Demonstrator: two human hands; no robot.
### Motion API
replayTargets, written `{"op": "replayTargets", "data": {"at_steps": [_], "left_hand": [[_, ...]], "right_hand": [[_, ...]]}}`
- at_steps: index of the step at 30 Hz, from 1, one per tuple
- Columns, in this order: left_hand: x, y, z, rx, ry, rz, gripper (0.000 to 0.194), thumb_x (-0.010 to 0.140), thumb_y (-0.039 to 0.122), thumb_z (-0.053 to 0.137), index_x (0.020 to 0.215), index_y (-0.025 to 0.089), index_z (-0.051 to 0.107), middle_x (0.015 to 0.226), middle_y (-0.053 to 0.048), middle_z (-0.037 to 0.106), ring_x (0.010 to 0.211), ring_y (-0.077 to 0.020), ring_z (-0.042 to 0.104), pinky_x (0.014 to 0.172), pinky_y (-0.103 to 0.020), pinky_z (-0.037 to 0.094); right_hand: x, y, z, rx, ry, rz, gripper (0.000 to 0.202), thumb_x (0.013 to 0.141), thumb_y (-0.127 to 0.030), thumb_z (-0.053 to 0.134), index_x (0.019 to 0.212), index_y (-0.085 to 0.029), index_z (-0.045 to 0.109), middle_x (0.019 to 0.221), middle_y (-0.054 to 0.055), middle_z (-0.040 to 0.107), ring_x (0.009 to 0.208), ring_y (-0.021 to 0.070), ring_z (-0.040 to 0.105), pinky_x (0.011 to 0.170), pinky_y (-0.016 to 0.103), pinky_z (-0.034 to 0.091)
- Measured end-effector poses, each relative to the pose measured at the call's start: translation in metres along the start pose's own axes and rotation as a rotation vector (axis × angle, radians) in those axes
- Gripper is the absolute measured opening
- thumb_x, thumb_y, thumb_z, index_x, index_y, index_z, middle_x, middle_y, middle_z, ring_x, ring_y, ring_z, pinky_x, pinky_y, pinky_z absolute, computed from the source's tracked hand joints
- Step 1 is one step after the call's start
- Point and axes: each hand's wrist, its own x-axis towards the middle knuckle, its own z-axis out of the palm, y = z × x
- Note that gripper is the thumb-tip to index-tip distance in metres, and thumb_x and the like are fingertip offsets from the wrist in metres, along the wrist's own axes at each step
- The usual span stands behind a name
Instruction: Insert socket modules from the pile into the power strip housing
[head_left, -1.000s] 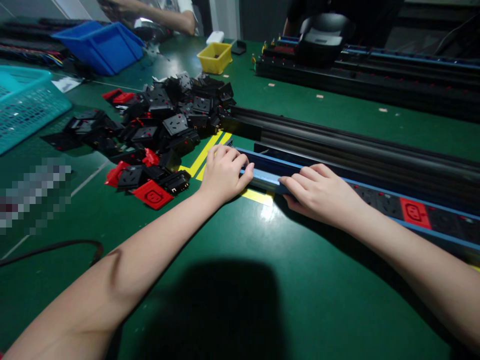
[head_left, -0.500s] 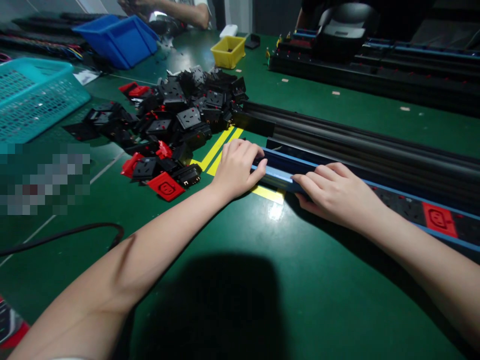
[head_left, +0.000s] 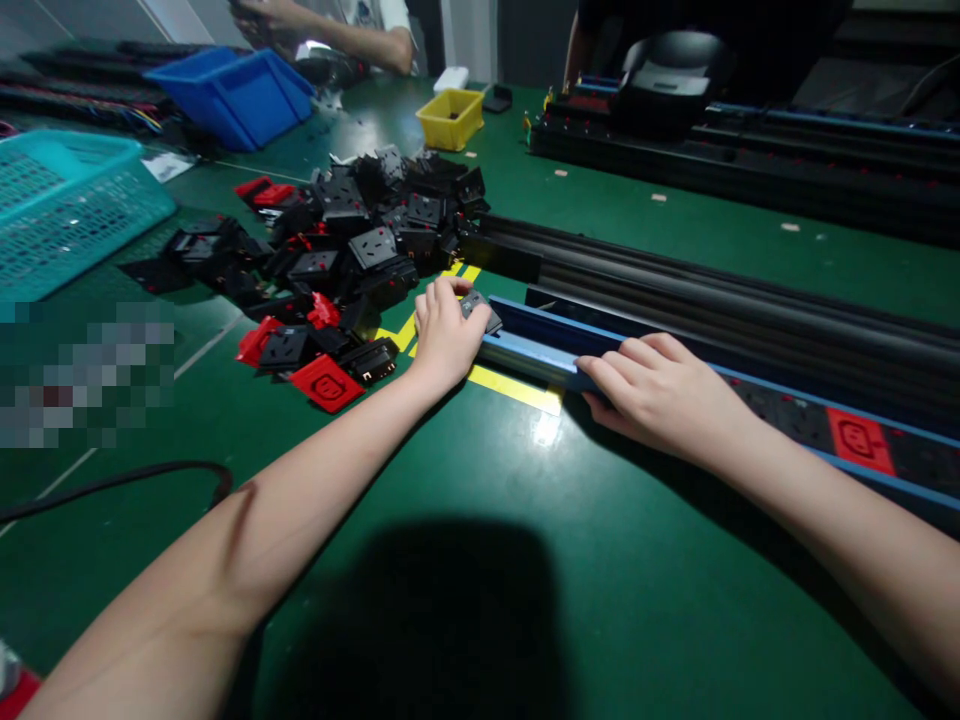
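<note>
A black socket module (head_left: 481,309) is pinched between the thumb and fingers of my left hand (head_left: 444,335), at the near left end of a long blue-edged channel (head_left: 531,353). The module looks tilted, and my fingers cover part of it. My right hand (head_left: 667,388) is wrapped over the same channel farther right, thumb on its near side. Between my hands the channel's trough shows dark. Beyond my right hand it holds black socket modules and a red socket module (head_left: 859,440).
A heap of loose black and red socket modules (head_left: 373,247) lies to the left. Black rails (head_left: 675,272) run behind the channel. A teal basket (head_left: 82,225), blue bin (head_left: 240,100) and yellow bin (head_left: 452,132) stand farther back. Co-workers sit across the green table (head_left: 480,560).
My left hand has shifted left to the channel's end, and the black module in its fingers has come into view. My right hand keeps its grip. The whole view has shifted slightly.
</note>
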Motion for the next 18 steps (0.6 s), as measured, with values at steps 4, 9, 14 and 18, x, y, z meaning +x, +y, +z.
{"op": "replayTargets", "data": {"at_steps": [4,9,14,18], "left_hand": [[0.006,-0.006,0.002,-0.072,-0.075,-0.021,0.012,0.082,0.027,0.058,0.093,0.026,0.059,0.108,-0.008,0.07,0.108,-0.032,0.058,0.101,-0.055,0.045],[0.011,-0.006,-0.002,-0.223,-0.135,-0.008,0.008,0.08,0.025,0.056,0.088,0.026,0.058,0.097,-0.004,0.069,0.098,-0.0244,0.064,0.094,-0.045,0.051],[0.01,-0.008,-0.001,-0.311,0.035,-0.059,0.022,0.079,0.027,0.06,0.1,0.025,0.054,0.108,-0.004,0.065,0.104,-0.0209,0.062,0.097,-0.039,0.051],[0.012,-0.013,0.003,-0.391,0.078,-0.062,0.032,0.083,0.032,0.064,0.108,0.025,0.047,0.112,-0.005,0.061,0.106,-0.0197,0.063,0.094,-0.035,0.052]], "right_hand": [[0.0,-0.001,0.0,-0.005,0.007,0.012,0.023,0.098,-0.026,0.054,0.109,-0.014,0.069,0.082,0.007,0.069,0.08,0.0238,0.058,0.078,0.036,0.035],[0.0,-0.002,-0.001,-0.006,0.011,0.022,0.021,0.098,-0.025,0.053,0.107,-0.015,0.069,0.082,0.008,0.07,0.079,0.023,0.057,0.077,0.035,0.034],[0.0,-0.002,-0.001,-0.005,0.011,0.015,0.023,0.099,-0.025,0.052,0.11,-0.014,0.069,0.083,0.007,0.069,0.079,0.0236,0.058,0.077,0.036,0.035],[0.0,-0.002,-0.001,0.003,0.013,0.021,0.023,0.099,-0.024,0.052,0.111,-0.014,0.069,0.083,0.008,0.069,0.079,0.0237,0.057,0.077,0.036,0.035]]}}
